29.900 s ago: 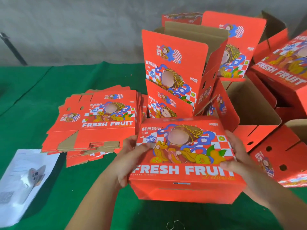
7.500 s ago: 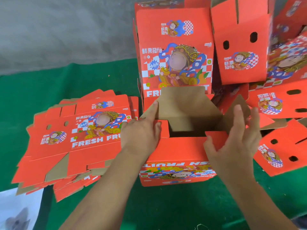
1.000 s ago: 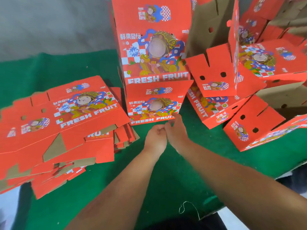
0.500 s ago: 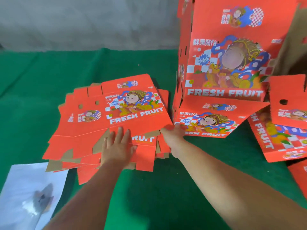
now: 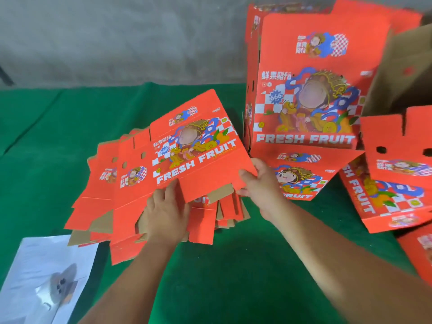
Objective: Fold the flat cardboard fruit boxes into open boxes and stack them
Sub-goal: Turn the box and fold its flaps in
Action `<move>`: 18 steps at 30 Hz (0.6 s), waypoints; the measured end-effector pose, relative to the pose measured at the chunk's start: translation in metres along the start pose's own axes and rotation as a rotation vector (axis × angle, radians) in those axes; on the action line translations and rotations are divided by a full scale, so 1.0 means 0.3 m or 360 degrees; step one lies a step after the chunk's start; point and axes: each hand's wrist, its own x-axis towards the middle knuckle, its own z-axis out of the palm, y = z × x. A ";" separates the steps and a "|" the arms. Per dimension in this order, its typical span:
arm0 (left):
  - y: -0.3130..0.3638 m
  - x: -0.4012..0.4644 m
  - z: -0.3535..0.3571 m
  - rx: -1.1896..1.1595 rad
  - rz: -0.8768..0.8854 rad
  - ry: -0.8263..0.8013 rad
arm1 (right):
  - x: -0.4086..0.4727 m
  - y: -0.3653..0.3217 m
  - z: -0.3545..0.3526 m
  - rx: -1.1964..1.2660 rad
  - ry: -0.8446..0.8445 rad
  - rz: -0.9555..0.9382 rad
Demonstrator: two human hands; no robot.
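Tilting up off the pile, the top flat box (image 5: 194, 150) has its near edge raised, its far edge pointing toward the grey wall (image 5: 117, 38). The right hand (image 5: 259, 183) pinches its near right corner, thumb on the printed face, fingers curled under. The left hand (image 5: 167, 213) sits at the near edge, fingers tucked beneath the sheet, though how tightly they grip I can't tell. Underneath lies the stack of flat boxes (image 5: 105, 195), fanned unevenly, brown flaps poking out at its near side. Just to the right, almost touching, stands the pile of folded boxes (image 5: 308, 90), upright and tall, its top cut off by the frame. More folded boxes (image 5: 385, 183) lean and tumble further right, partly out of view. Open green cloth (image 5: 222, 265) stretches toward the viewer between the forearms. A white sheet (image 5: 46, 277) lies at the near left corner, its print blurred.
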 end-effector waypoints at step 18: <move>0.564 -0.314 -0.299 -0.1390 0.0048 -0.0190 | -0.399 -0.577 -0.211 -0.0384 0.0201 -0.1269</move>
